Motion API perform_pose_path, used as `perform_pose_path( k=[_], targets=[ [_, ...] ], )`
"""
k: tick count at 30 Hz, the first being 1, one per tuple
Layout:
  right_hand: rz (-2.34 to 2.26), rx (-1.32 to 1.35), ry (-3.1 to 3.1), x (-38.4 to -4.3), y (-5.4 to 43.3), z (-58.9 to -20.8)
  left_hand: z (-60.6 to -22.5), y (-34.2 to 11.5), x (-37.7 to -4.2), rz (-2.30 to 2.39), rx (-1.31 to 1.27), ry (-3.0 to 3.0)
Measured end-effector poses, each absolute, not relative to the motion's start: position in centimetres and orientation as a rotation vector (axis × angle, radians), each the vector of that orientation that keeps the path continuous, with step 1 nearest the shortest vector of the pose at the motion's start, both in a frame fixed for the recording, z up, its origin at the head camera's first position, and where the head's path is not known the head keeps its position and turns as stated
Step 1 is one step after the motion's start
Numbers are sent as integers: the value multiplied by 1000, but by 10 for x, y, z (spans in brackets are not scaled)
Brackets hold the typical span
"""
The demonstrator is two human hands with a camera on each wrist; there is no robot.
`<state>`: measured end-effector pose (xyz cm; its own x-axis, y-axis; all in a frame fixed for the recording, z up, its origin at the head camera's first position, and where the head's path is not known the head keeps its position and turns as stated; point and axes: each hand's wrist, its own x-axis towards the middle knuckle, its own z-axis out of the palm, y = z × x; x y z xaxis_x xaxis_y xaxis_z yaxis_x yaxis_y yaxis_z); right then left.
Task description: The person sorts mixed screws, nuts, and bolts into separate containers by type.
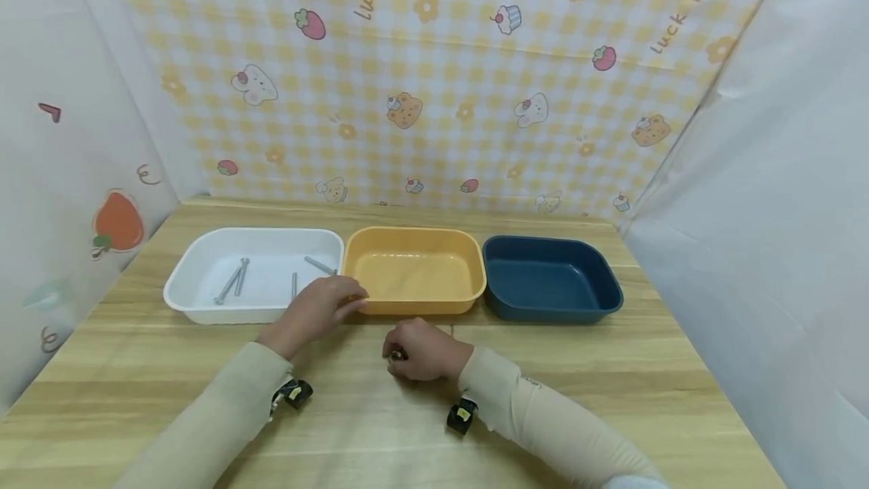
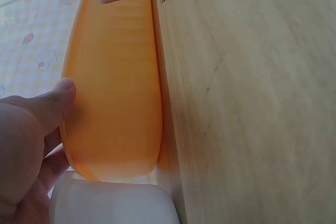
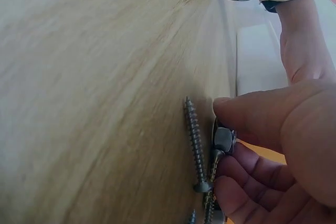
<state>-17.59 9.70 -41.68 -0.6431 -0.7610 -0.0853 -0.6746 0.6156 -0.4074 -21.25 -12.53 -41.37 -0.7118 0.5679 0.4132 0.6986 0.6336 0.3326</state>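
Observation:
My left hand [image 1: 319,312] grips the front left corner of the yellow bin [image 1: 414,309], thumb on the outer wall and fingers over the rim. In the left wrist view the bin's orange-looking side [image 2: 115,87] fills the middle. In front of it, low over the table, my right hand [image 1: 422,351] pinches a shiny hex nut [image 3: 224,139] between thumb and fingers. Beside those fingertips are a dark screw [image 3: 195,142] with its point up in that view and a brassy screw [image 3: 212,174]. Another metal piece is partly hidden under the fingers.
A white bin [image 1: 204,314] on the left contains several long bolts, among them a silver bolt [image 1: 231,286]. On the right stands a dark blue bin [image 1: 553,314]. The three bins form a row on the wooden table [image 1: 380,436], with a patterned cloth [image 1: 448,149] behind.

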Motion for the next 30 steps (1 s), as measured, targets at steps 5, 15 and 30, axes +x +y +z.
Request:
perform_pose_path(
  k=[5,15,30],
  targets=[
    [-551,-1151,2564,-177,96,-412,-412,-126,-215,-728,-1034,-2598],
    [-669,-1128,2575,-183,96,-391,-407,-128,-214,-840,-1015,-2678],
    [-750,-1085,2662,-205,103,-366,-405,-127,-213,-876,-971,-2747]
  ],
)
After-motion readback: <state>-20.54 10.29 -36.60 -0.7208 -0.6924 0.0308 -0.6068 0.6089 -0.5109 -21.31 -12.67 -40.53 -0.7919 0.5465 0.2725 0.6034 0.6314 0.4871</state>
